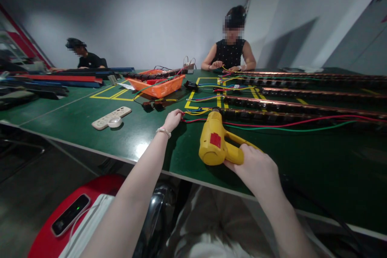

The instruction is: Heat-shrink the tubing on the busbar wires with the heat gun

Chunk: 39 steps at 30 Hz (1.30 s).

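My right hand (256,169) is wrapped round the handle of a yellow heat gun (214,139) with a red label, its nozzle pointing away from me at the wire ends. My left hand (173,119), with a bead bracelet on the wrist, is closed in a pinch on the end of a red wire (272,123) just left of the nozzle. A green wire (290,130) runs beside the red one across the green table (90,125). Yellow and blue wire ends (198,110) lie just beyond my left hand.
An orange basket (160,84) with wires, a white power strip (111,118) with a tape roll, and black connectors (152,105) lie ahead left. Long copper-coloured rails (302,108) cross the right side. One person sits opposite, another at far left. A phone (70,214) rests on a red stool.
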Available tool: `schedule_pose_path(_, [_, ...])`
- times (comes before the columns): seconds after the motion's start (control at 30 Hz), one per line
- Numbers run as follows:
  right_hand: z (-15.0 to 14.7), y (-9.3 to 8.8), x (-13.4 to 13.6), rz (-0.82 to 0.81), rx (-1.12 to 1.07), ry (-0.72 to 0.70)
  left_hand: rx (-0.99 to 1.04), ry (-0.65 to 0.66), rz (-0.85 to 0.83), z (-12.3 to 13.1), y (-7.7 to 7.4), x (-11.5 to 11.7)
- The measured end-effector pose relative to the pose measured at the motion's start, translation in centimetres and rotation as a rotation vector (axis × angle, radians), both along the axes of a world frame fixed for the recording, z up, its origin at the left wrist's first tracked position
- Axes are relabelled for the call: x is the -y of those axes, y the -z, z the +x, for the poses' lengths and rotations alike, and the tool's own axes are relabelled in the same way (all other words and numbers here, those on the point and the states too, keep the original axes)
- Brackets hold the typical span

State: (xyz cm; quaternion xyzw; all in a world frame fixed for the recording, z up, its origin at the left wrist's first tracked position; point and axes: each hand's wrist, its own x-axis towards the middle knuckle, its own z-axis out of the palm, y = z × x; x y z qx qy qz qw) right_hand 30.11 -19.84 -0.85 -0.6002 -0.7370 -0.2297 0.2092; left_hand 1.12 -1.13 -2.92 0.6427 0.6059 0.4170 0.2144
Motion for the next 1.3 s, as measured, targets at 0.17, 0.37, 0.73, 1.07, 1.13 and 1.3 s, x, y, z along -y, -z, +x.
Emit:
schedule_pose_path(0.17, [-0.6,0.0,0.1,0.039,0.041,0.018,-0.066,-0.017,-0.016,0.2,-0.3,0.3])
schedule_pose_path(0.37, [-2.1,0.1,1.1,0.039,0.058,-0.036,-0.096,-0.029,-0.011,0.2,-0.4,0.4])
schedule_pose_path(0.73, [-6.1,0.2,1.9,-0.045,-0.018,-0.093,-0.128,-0.035,-0.008,0.4,-0.6,0.6])
schedule_pose_path(1.07, [-8.7,0.1,2.1,-0.067,-0.065,-0.154,-0.128,-0.026,-0.001,0.5,-1.8,1.4])
schedule_pose_path(1.13, [-8.8,0.2,2.1,-0.061,-0.08,-0.153,-0.123,-0.022,-0.001,0.4,-1.8,1.4])
schedule_pose_path(1.3, [-8.5,0.4,1.9,-0.068,-0.067,-0.199,-0.117,-0.014,0.004,0.3,-1.7,1.4])
